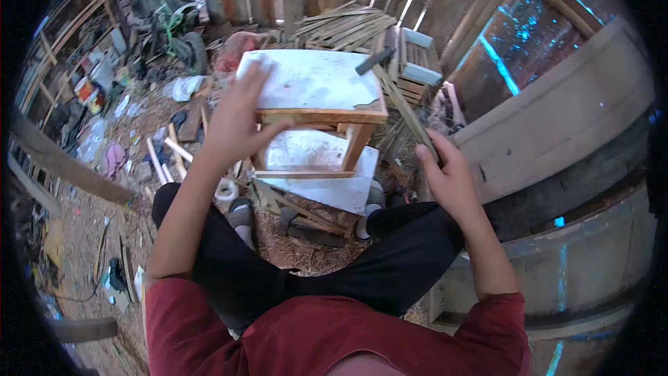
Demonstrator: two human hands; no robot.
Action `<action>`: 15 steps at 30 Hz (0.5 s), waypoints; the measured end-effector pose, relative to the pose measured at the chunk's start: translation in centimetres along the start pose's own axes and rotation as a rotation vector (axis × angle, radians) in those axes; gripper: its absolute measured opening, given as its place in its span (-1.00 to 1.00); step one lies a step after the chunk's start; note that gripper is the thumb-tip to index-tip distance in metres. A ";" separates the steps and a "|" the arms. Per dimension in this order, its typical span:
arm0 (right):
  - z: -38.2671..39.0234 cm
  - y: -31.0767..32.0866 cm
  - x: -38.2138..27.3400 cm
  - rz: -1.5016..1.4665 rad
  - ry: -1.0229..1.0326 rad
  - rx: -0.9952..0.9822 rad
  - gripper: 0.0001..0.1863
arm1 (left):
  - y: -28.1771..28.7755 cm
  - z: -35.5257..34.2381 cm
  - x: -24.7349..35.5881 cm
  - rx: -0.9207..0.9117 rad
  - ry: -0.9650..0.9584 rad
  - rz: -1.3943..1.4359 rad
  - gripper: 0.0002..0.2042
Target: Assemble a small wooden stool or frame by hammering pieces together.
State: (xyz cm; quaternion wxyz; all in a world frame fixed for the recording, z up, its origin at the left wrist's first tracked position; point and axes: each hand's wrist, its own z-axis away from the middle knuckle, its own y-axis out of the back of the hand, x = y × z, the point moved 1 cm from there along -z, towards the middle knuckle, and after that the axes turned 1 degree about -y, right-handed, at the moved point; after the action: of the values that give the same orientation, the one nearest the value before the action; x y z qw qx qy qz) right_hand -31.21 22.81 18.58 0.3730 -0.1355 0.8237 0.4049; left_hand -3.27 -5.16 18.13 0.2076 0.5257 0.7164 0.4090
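Note:
In front of me stands a small wooden stool (322, 116) with a worn white top and a bare wood frame. Beneath it lies another white-topped piece (348, 192), between my feet. My left hand (240, 108) is at the stool's left edge, fingers spread over the white top and thumb by the front rail; its fingertips are blurred. A hammer (405, 108) with a long wooden handle is gripped near the handle's end by my right hand (447, 174). Its dark head is over the top's right far corner; whether it touches cannot be told.
Thin wooden slats (344, 26) are piled behind the stool, beside a wooden crate (419, 56). A broad plank (550, 111) leans along the right. Loose wood strips, rags and litter cover the floor at left, near a green bicycle (170, 17). A roll of tape (225, 190) lies by my left foot.

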 end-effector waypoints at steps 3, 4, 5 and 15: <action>-1.8 -4.5 -1.2 -0.170 0.035 -0.120 -0.61 | 0.0 4.4 -3.5 0.257 0.382 0.099 -0.13; -2.6 -6.2 -2.0 -0.168 0.018 -0.156 -0.63 | -0.9 5.3 -4.3 0.208 0.471 0.454 -0.20; -3.3 -7.6 -3.0 -0.191 0.007 -0.185 -0.63 | -1.7 6.1 -5.2 0.107 0.681 0.819 -0.27; -6.0 -14.6 -8.8 -0.083 -0.041 -0.246 -0.60 | -5.1 7.7 -9.2 0.080 0.321 1.030 -0.61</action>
State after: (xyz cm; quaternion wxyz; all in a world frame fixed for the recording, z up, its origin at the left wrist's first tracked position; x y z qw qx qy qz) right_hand -20.53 8.26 19.11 0.3866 -0.2059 0.7538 0.4898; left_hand 2.66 -11.37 8.38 -0.1520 0.7473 0.4037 0.5054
